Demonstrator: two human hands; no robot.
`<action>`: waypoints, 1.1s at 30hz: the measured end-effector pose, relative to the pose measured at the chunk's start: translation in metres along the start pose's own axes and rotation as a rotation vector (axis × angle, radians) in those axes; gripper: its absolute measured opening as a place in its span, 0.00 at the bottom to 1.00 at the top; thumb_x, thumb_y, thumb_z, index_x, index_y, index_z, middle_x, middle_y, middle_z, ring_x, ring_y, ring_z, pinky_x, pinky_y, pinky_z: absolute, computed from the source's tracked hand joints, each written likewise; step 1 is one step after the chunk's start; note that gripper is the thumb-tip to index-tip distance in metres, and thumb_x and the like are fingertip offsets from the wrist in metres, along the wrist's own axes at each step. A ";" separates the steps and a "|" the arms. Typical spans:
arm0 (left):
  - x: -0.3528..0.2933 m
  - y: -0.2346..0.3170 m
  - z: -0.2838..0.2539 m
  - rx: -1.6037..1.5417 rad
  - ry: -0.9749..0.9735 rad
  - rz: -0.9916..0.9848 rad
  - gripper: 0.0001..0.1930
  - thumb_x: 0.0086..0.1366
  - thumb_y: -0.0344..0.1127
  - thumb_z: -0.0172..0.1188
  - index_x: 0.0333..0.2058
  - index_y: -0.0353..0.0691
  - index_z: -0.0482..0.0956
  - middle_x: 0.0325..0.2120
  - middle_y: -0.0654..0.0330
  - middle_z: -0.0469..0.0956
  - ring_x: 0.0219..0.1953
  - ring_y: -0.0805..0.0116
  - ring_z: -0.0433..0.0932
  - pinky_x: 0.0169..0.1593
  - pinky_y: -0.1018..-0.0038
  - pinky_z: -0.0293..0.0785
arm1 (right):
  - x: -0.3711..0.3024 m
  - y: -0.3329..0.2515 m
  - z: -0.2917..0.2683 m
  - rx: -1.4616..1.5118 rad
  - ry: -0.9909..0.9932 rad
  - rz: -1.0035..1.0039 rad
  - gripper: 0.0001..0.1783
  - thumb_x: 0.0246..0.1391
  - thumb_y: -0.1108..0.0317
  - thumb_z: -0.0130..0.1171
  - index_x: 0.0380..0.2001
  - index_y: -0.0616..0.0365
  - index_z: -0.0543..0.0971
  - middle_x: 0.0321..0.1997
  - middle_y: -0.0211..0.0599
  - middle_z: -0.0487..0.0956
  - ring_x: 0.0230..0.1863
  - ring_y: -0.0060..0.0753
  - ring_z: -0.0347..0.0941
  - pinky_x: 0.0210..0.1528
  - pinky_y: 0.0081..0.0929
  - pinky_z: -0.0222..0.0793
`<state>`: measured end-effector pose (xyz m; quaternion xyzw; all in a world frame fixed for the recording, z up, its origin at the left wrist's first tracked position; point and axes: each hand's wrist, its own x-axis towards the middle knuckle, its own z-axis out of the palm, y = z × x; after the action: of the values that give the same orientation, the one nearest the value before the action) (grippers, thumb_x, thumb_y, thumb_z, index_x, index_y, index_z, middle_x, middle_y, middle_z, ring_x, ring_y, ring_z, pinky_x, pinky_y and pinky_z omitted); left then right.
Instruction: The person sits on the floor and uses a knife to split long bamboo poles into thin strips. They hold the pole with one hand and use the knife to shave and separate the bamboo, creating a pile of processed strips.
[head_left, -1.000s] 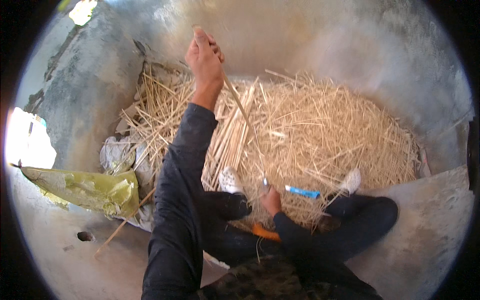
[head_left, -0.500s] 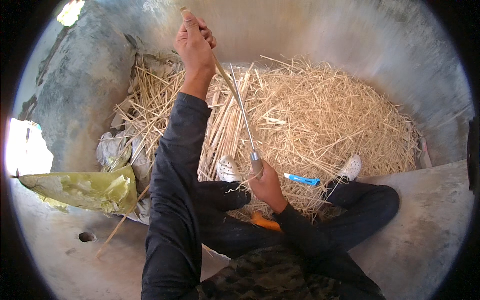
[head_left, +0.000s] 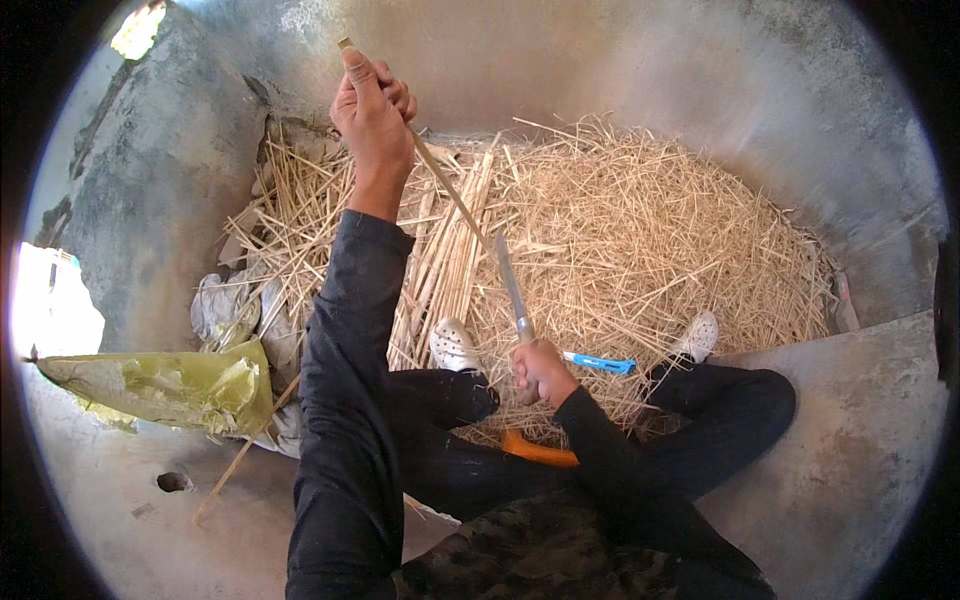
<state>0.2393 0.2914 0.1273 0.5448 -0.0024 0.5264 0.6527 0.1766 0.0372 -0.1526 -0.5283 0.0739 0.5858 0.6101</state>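
Observation:
My left hand (head_left: pixel 373 122), raised at the far left, is closed around a thin bamboo-like strip (head_left: pixel 446 182). One end pokes out above my thumb. The rest slants down to the right, toward the knife. My right hand (head_left: pixel 546 373) grips the handle of a knife (head_left: pixel 510 282) with a long, narrow blade. Its blade points up and away from me, its tip close to the strip's lower end; whether they touch I cannot tell. Just right of my right hand lies a blue box cutter (head_left: pixel 600 363) on the shavings.
A heap of straw-coloured shavings (head_left: pixel 650 240) covers the middle and right. Longer split strips (head_left: pixel 452 255) lie left of it. An orange curved object (head_left: pixel 538 449) is by my leg. A torn yellow-green sack (head_left: pixel 160 385) sits at left. Grey walls (head_left: pixel 620 70) curve around.
The knife has come off its place alongside the strip and moved nearer to me, its blade turned. My left hand has shifted slightly left and nearer, still holding the strip.

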 end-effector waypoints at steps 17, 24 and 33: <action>0.005 -0.003 0.009 -0.025 -0.012 0.029 0.25 0.66 0.57 0.50 0.21 0.41 0.64 0.11 0.69 0.56 0.13 0.79 0.55 0.18 0.79 0.52 | 0.044 0.082 -0.029 -0.960 0.465 -0.437 0.16 0.46 0.65 0.55 0.36 0.67 0.74 0.27 0.58 0.77 0.34 0.60 0.75 0.36 0.47 0.70; 0.004 -0.007 0.009 -0.016 -0.028 0.033 0.25 0.65 0.58 0.50 0.21 0.41 0.65 0.11 0.69 0.57 0.12 0.80 0.54 0.17 0.79 0.51 | -0.004 0.003 0.006 0.223 -0.058 -0.034 0.06 0.47 0.72 0.52 0.19 0.58 0.69 0.11 0.29 0.63 0.08 0.25 0.58 0.20 0.34 0.68; -0.004 0.008 -0.003 -0.009 0.010 0.006 0.25 0.65 0.57 0.51 0.22 0.40 0.64 0.12 0.68 0.54 0.15 0.77 0.55 0.20 0.77 0.52 | -0.022 0.012 0.049 -0.708 0.355 -0.846 0.09 0.47 0.69 0.55 0.29 0.66 0.72 0.19 0.51 0.74 0.22 0.47 0.74 0.26 0.38 0.67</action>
<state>0.2303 0.2896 0.1292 0.5395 -0.0032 0.5309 0.6535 0.1345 0.0562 -0.1225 -0.7739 -0.2429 0.1824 0.5557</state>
